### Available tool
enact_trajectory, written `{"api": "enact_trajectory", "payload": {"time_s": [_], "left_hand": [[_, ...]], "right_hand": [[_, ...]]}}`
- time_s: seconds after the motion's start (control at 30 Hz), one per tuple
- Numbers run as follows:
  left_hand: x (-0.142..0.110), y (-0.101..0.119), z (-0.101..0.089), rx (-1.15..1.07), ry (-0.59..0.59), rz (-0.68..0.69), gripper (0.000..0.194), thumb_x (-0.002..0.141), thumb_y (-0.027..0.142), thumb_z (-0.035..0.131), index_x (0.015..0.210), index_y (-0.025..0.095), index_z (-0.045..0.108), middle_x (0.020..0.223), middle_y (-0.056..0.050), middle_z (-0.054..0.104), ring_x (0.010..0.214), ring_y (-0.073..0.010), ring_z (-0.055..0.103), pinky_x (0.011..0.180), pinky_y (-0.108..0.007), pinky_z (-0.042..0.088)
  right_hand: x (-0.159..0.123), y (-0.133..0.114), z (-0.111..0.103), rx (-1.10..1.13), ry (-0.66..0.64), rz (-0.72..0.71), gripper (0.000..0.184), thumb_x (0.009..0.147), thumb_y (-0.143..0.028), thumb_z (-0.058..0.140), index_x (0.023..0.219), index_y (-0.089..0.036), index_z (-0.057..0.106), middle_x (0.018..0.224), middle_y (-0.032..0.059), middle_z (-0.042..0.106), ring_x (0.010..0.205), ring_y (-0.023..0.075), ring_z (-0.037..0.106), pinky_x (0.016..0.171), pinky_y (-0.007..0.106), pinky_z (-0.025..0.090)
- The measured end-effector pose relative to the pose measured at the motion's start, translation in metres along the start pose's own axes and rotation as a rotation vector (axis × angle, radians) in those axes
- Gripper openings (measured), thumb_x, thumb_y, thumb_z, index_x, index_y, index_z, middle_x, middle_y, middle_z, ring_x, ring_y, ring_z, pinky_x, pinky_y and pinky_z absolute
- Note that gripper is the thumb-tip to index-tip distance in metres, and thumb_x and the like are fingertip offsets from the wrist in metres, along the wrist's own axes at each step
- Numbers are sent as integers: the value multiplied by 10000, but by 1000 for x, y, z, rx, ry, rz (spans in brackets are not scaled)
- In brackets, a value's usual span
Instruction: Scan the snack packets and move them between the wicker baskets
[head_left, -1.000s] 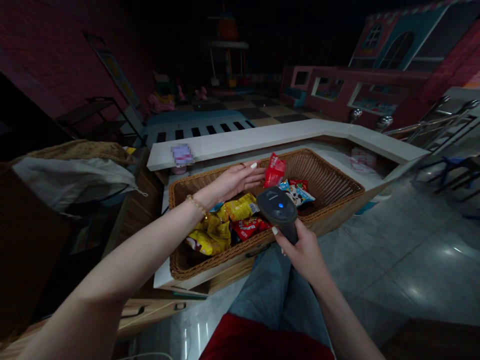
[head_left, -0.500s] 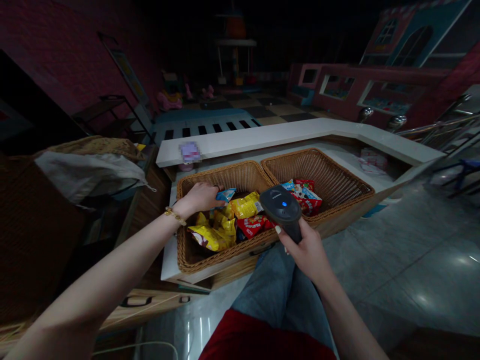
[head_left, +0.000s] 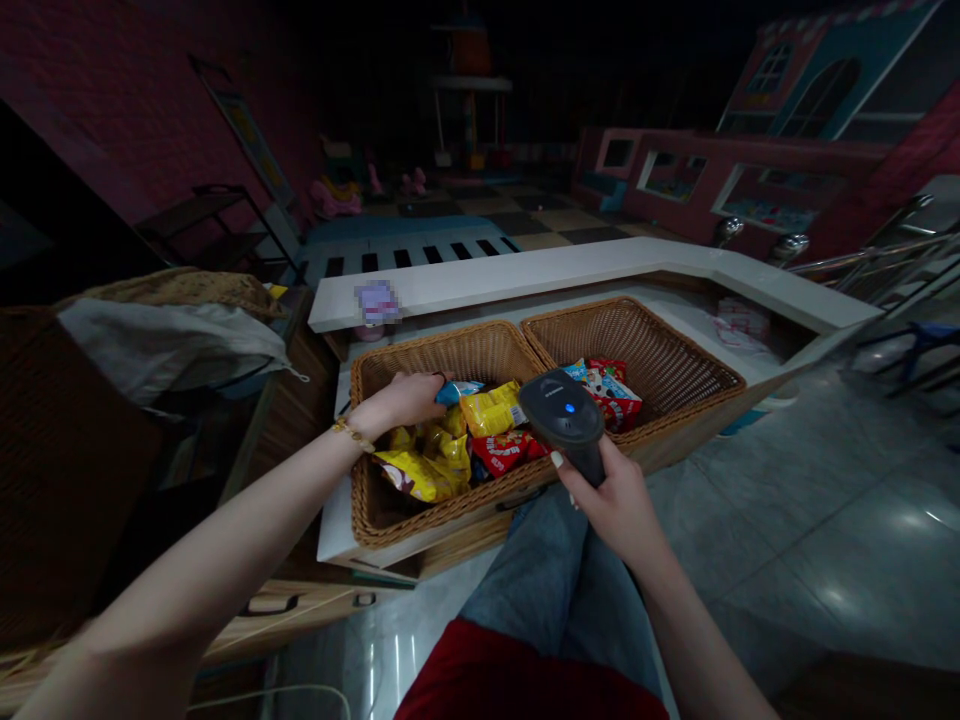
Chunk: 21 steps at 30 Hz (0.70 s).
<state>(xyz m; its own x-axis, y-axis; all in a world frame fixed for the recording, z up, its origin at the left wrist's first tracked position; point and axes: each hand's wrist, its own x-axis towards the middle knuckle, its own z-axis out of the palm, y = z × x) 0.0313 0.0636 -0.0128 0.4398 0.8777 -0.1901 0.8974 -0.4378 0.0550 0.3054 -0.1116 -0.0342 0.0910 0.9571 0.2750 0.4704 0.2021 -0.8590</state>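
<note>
My left hand [head_left: 401,399] reaches into the left wicker basket [head_left: 450,350] and closes on a blue snack packet [head_left: 457,390]. Yellow packets [head_left: 424,462] and a red packet [head_left: 506,450] lie below it in the same basket. My right hand [head_left: 611,500] grips the handle of a black barcode scanner [head_left: 561,410] with a small blue light, held over the basket's front rim. The right wicker basket [head_left: 660,345] holds a few red and blue-white packets [head_left: 611,390].
Both baskets sit on a white counter [head_left: 570,265] with a raised ledge. A wooden cabinet with a white cloth [head_left: 165,345] stands at the left. My knees in jeans [head_left: 540,580] are below the counter. Tiled floor [head_left: 825,520] spreads to the right; play structures stand behind.
My left hand let go of a red packet in the right basket, moved left into the left basket and closed on the blue packet. The scanner stayed nearly still.
</note>
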Motion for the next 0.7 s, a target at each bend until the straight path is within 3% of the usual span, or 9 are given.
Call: {"api": "enact_trajectory", "payload": {"time_s": [0.07, 0.13, 0.23, 0.3, 0.4, 0.7], "left_hand": [[-5, 6, -8, -11, 93, 36, 610, 877, 248, 630, 1477, 187, 538, 1315, -199, 702, 1213, -392, 667, 1024, -507, 462], [-9, 14, -14, -37, 263, 103, 602, 902, 251, 621, 1492, 190, 517, 1404, -193, 648, 1275, -386, 624, 1071, -529, 420], [-12, 28, -18, -56, 547, 265, 621, 926, 239, 636, 1525, 230, 470, 1519, -156, 559, 1372, -335, 544, 1189, -549, 271], [-12, 35, -17, -38, 658, 378, 609, 950, 244, 631, 1533, 261, 455, 1548, -126, 535, 1403, -313, 508, 1227, -560, 188], [-11, 42, -14, -11, 720, 462, 556, 979, 253, 606, 1518, 281, 473, 1554, -105, 531, 1420, -311, 484, 1229, -577, 179], [-15, 43, -11, 28, 762, 472, 499, 979, 228, 609, 1467, 297, 531, 1545, -97, 542, 1413, -301, 506, 1229, -590, 209]], "right_hand": [[1, 0, 0, 3, 5, -7, 268, 885, -388, 617, 1063, -199, 685, 620, -7, 667, 588, 212, 661, 545, 267, 490], [2, -1, 0, 0, 14, -18, 269, 881, -377, 613, 1068, -197, 685, 675, 5, 698, 611, 209, 673, 575, 267, 506], [2, -3, 0, -10, 18, -26, 274, 878, -367, 609, 1075, -193, 683, 722, 15, 722, 624, 208, 684, 601, 268, 520], [2, -4, 0, -18, 20, -26, 270, 881, -370, 608, 1071, -193, 681, 733, 19, 728, 628, 209, 687, 611, 269, 526], [0, -3, 1, -28, 35, -32, 265, 887, -367, 611, 1079, -197, 675, 763, 24, 737, 654, 212, 692, 650, 275, 541], [0, -4, 5, -45, 55, -60, 221, 891, -343, 599, 1046, -200, 667, 794, 30, 746, 705, 215, 701, 667, 273, 536]]}}
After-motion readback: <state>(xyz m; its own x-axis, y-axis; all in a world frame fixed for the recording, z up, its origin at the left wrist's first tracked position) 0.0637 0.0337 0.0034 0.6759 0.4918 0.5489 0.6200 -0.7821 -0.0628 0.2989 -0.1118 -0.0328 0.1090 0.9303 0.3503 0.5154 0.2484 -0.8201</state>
